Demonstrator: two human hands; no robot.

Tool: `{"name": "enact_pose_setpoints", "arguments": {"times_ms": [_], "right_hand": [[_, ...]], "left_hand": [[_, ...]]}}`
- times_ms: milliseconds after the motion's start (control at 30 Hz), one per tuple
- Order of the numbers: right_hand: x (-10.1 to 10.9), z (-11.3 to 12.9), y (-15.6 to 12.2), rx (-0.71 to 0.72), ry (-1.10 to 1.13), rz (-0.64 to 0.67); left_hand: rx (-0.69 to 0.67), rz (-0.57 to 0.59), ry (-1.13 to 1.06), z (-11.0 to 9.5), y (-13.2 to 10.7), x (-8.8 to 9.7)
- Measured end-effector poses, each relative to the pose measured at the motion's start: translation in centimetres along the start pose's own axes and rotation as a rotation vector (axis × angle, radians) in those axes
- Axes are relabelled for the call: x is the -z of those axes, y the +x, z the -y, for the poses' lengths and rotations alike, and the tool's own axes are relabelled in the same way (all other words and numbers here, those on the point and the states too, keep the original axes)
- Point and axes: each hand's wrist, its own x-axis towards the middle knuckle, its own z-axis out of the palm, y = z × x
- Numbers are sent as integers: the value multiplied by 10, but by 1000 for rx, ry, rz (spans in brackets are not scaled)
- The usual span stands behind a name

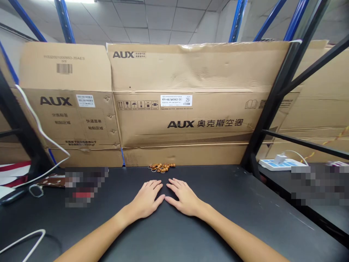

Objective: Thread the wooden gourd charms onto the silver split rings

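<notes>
Both bare hands lie flat on the top of a black, smooth bench [245, 198], with palms down and fingers a little spread. The left hand [145, 199] and the right hand [183, 197] hold nothing; they are open and stand close together, and their thumb tips almost meet in the middle, though I cannot tell if they really touch. Nearest to the hands, but apart from them, a small heap of round brown wooden beads [161, 167] lies at the far edge of the bench, straight ahead of the fingers. The view is small there, so it seems the beads are joined on a string, with some little metal rings among them. Behind the beads, large tan cardboard boxes [180, 120] with the black AUX print stand on edge against the bench. To the right, on a lower black surface, there is a white power strip with blue panels [278, 163], and a thin white cable [40, 134] runs down on the left side. Two pixelated patches [85, 186] [319, 185] hide what lies at both sides.
</notes>
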Motion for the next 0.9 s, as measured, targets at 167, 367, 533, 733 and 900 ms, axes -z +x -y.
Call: {"name": "enact_pose_setpoints", "arguments": {"times_ms": [167,367,533,733,900], "right_hand": [[-1,0,0,1,-7,-3],[-1,-1,0,2,3,-4],[0,0,0,0,6,4],[0,-1,0,2,2,1],[0,0,0,1,-2,7]], "left_hand": [[12,34,24,-1,0,1],[3,1,0,0,0,0],[5,13,0,0,0,0],[4,-4,-20,1,0,-1],[11,6,-15,-1,-1,1]]}}
